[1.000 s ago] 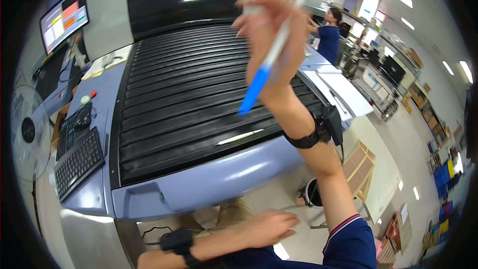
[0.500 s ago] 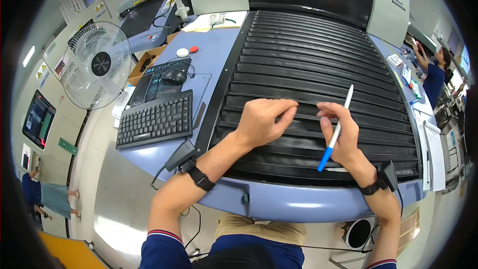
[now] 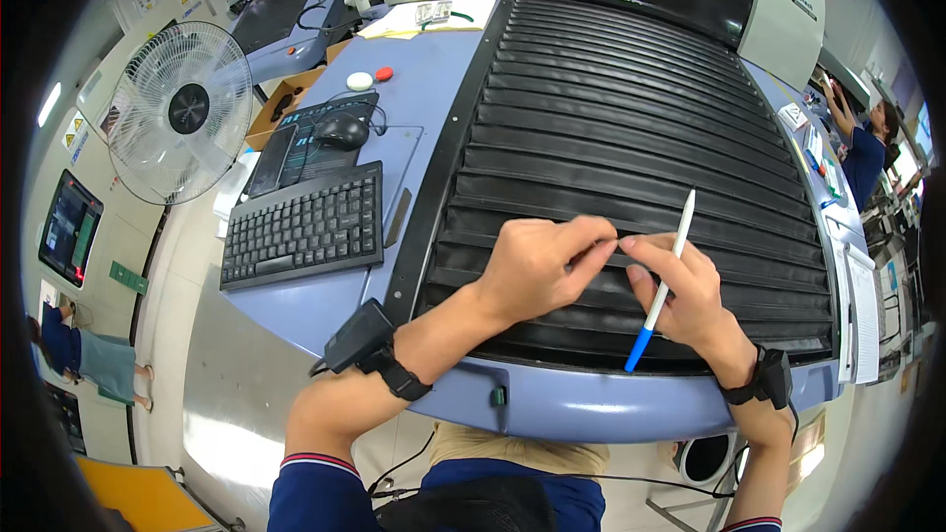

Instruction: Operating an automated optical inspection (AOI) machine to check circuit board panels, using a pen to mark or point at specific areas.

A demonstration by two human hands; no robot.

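In the middle of the view, my left hand [image 3: 537, 271] is closed in a pinch, its thumb pressed toward the forefinger. Whatever lies in that pinch is too small or hidden to make out. Fingertip to fingertip with it is my right hand [image 3: 698, 303], which carries a white pen [image 3: 651, 315] slanting through its fingers, blue end pointing down toward me. Both hands hover over the black ribbed cover [image 3: 631, 128] of a machine.
To the left are a black keyboard [image 3: 305, 227], a mouse [image 3: 341, 130], a white round button [image 3: 360, 82] and a red one [image 3: 384, 73]. A fan [image 3: 189, 108] stands further left. Papers [image 3: 863, 305] hang at the right edge. Another person [image 3: 865, 160] works at far right.
My two hands have come together, fingertips now meeting, and both sit lower in the view. The pen has stayed in my right hand.
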